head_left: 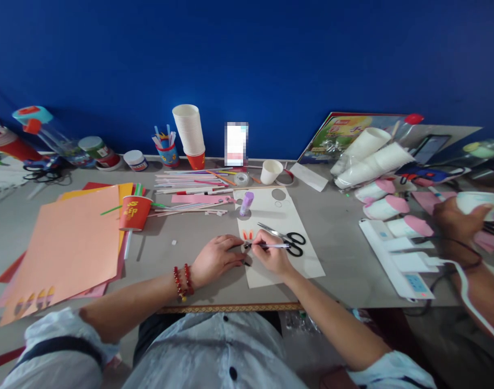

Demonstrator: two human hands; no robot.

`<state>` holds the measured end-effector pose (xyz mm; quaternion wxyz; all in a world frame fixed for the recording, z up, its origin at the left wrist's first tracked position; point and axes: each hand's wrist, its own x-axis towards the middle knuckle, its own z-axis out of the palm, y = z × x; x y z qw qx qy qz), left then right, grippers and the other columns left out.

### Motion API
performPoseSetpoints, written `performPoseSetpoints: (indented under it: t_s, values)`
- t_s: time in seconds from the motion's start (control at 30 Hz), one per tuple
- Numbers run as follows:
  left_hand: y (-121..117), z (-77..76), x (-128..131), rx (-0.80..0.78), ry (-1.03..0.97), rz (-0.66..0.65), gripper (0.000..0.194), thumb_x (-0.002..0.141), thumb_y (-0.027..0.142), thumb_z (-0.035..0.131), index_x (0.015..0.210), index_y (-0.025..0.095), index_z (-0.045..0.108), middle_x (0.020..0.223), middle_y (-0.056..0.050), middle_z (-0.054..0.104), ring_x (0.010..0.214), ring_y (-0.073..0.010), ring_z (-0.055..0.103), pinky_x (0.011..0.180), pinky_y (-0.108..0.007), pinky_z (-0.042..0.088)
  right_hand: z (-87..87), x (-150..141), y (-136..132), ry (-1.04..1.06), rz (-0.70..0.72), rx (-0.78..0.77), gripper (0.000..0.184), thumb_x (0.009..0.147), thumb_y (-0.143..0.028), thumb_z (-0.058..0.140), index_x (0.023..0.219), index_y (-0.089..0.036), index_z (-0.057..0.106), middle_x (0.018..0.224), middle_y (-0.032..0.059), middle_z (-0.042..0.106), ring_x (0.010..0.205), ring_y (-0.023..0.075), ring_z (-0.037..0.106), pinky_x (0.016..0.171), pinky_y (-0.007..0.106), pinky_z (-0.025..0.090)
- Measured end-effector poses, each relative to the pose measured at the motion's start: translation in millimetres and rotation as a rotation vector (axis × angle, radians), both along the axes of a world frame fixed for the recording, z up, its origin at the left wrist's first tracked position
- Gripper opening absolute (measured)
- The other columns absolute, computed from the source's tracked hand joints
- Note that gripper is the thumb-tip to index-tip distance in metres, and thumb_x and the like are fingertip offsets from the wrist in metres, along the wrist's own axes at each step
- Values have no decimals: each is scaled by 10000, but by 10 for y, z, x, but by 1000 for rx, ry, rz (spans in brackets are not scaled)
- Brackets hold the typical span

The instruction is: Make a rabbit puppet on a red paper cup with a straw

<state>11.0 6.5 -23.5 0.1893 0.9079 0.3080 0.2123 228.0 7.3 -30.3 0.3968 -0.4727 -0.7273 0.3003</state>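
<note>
My right hand is closed around a slim pen, its tip down at a small piece between my hands. My left hand lies with fingers stretched out at the left edge of a white sheet of paper, fingertips beside the pen tip. Two small orange ear-like shapes show just above the fingertips; what lies under them is partly hidden. Black-handled scissors rest on the sheet, right of my right hand. A purple glue stick stands on the sheet's upper left.
Coloured paper sheets and a red paper cup lie at left. Paper straws and stacked white cups are toward the wall. A power strip stands at right, beside another person's hand holding a white cup.
</note>
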Motion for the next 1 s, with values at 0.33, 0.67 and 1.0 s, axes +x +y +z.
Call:
performPoseSetpoints:
  t_s: [0.33, 0.67, 1.0]
  values:
    - [-1, 4, -1, -20, 15, 3, 274, 972, 381, 518, 1101, 268, 731, 1268, -86, 634, 1169, -246, 577, 974, -399, 472, -6, 26, -7, 47, -6, 29, 162, 821, -155, 513, 674, -215, 478, 587, -44, 471, 519, 117, 418, 504, 251, 328]
    - [0, 16, 4, -34, 22, 4, 278, 972, 381, 517, 1107, 274, 735, 1281, -83, 630, 1174, -245, 575, 985, -406, 472, -39, 54, -29, 181, -132, 15, 159, 838, -163, 526, 693, -216, 489, 565, -56, 448, 482, 107, 402, 463, 247, 308]
    - [-3, 27, -2, -49, -8, 8, 262, 964, 366, 536, 1099, 268, 737, 1287, -83, 625, 1164, -252, 576, 988, -427, 468, -81, 76, -36, 250, -169, -35, 133, 837, -197, 533, 711, -216, 497, 581, -51, 448, 494, 111, 424, 485, 245, 334]
